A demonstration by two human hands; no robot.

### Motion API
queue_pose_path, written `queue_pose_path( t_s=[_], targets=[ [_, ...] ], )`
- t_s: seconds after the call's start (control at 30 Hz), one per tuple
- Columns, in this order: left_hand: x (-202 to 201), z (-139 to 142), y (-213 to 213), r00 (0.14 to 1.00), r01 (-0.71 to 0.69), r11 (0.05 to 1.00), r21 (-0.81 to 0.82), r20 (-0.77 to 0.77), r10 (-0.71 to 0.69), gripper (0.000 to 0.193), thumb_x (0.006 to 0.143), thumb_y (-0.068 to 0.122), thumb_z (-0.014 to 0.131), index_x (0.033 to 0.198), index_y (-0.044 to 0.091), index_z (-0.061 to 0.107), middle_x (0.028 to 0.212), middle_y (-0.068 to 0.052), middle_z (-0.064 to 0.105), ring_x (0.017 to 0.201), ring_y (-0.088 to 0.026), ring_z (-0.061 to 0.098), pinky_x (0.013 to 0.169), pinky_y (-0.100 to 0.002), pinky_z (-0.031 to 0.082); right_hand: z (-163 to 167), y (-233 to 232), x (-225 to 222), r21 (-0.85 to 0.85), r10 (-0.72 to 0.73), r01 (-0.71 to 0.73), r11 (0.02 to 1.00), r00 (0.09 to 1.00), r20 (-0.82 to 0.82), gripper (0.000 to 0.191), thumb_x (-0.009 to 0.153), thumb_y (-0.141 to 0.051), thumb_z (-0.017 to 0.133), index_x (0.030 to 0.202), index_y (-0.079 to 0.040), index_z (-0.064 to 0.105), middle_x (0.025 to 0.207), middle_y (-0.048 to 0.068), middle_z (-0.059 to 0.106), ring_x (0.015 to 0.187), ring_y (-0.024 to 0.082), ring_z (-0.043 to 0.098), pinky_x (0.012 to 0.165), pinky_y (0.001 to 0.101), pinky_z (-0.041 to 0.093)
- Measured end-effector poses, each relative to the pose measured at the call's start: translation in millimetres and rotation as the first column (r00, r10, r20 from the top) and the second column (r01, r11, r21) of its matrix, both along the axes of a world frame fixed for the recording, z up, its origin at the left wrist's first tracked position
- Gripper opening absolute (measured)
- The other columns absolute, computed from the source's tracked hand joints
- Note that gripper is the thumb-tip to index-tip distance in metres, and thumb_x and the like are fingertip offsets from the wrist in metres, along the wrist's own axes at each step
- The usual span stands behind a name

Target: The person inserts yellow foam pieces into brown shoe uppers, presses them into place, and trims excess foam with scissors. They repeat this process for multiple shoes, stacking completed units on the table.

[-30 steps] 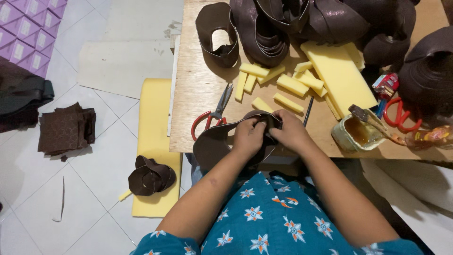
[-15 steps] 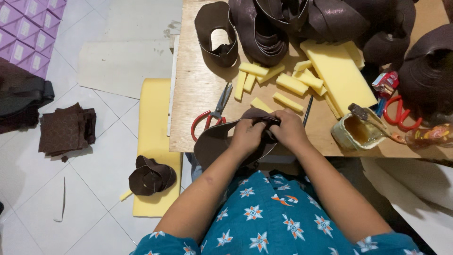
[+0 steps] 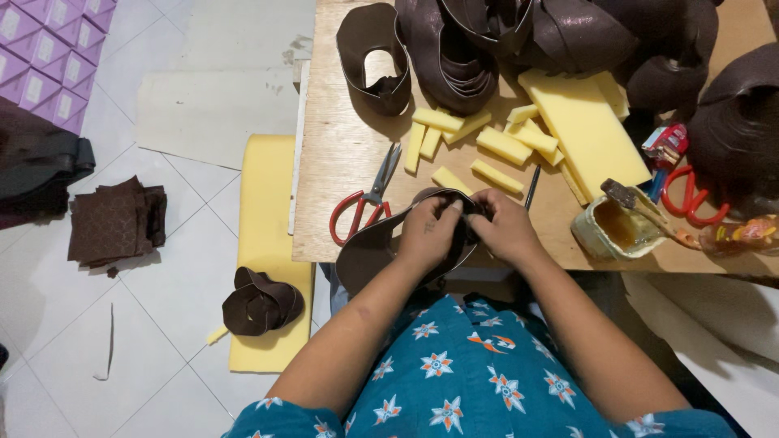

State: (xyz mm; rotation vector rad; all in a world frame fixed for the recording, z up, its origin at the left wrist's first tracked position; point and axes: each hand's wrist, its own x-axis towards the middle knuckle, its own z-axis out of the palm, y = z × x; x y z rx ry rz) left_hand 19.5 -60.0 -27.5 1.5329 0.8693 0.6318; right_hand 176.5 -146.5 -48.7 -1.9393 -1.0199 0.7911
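We see both hands at the near edge of the wooden table [image 3: 341, 162], working on one dark brown leather piece [image 3: 365, 255] that hangs partly over the edge. The left hand [image 3: 428, 231] pinches the upper rim of the piece with its fingers curled down, and the right hand [image 3: 503, 229] grips the same rim just beside it — the two hands are touching. Left of the hands, red-handled scissors [image 3: 361, 203] lie on the table. Far from the hands are small yellow foam blocks [image 3: 503, 146] and a big yellow foam slab [image 3: 584, 130], and behind them a pile of brown leather bands [image 3: 454, 49]. On the right stands a glue pot [image 3: 613, 231] with a brush in it. On the floor at left, a yellow foam sheet [image 3: 264, 219] carries another folded leather piece [image 3: 261, 302].
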Motion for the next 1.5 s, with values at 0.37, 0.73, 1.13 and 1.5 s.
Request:
queue_pose_path(
  t_s=[0.37, 0.73, 1.13, 1.5],
  targets=[
    [1, -12, 13, 0.995, 0.058, 0.94, -0.335, 0.092, -0.028, 0.055, 0.105, 0.048, 0.037, 0.119, 0.001, 0.06, 0.107, -0.018, 0.072, 0.103, -0.029, 0.069, 0.094, -0.038, 0.05, 22, 9, -8, -0.132, 0.066, -0.031, 0.991, 0.962, 0.265, 0.054, 0.075, -0.031, 0.081, 0.119, -0.004, 0.064, 0.098, 0.019, 0.075, 0.091, 0.033, 0.073, 0.081, 0.0404, 0.056],
    [2, -13, 4, 0.997, -0.07, 0.993, -0.093, -0.052, 0.065, 0.043, 0.099, 0.037, 0.049, 0.111, -0.003, 0.061, 0.102, -0.02, 0.072, 0.094, -0.031, 0.069, 0.085, -0.04, 0.052, 11, 16, -16, -0.038, 0.029, -0.012, 0.999, 0.885, 0.466, 0.03, 0.081, -0.023, 0.07, 0.105, -0.004, 0.069, 0.1, 0.021, 0.072, 0.096, 0.04, 0.069, 0.085, 0.0476, 0.054],
    [15, 5, 0, 0.985, -0.023, 0.991, 0.132, -0.169, 0.046, 0.064, 0.076, 0.04, 0.083, 0.112, -0.007, 0.056, 0.085, -0.011, 0.073, 0.079, -0.023, 0.072, 0.074, -0.034, 0.057, 6, -18, 27, -0.051, 0.037, -0.077, 0.996, 0.84, -0.542, 0.054, 0.079, -0.019, 0.067, 0.13, -0.007, 0.06, 0.111, 0.006, 0.072, 0.102, 0.026, 0.073, 0.082, 0.0402, 0.057],
    [24, 18, 0, 0.961, -0.129, 0.989, 0.069, -0.236, 0.142, 0.058, 0.071, 0.047, 0.086, 0.096, -0.001, 0.065, 0.081, -0.009, 0.071, 0.073, -0.022, 0.069, 0.071, -0.035, 0.056, 14, -11, 50, -0.246, -0.209, 0.349, 0.904, 0.864, 0.458, 0.063, 0.078, -0.032, 0.085, 0.122, 0.002, 0.057, 0.103, 0.022, 0.073, 0.103, 0.039, 0.069, 0.091, 0.0483, 0.052]
  ],
)
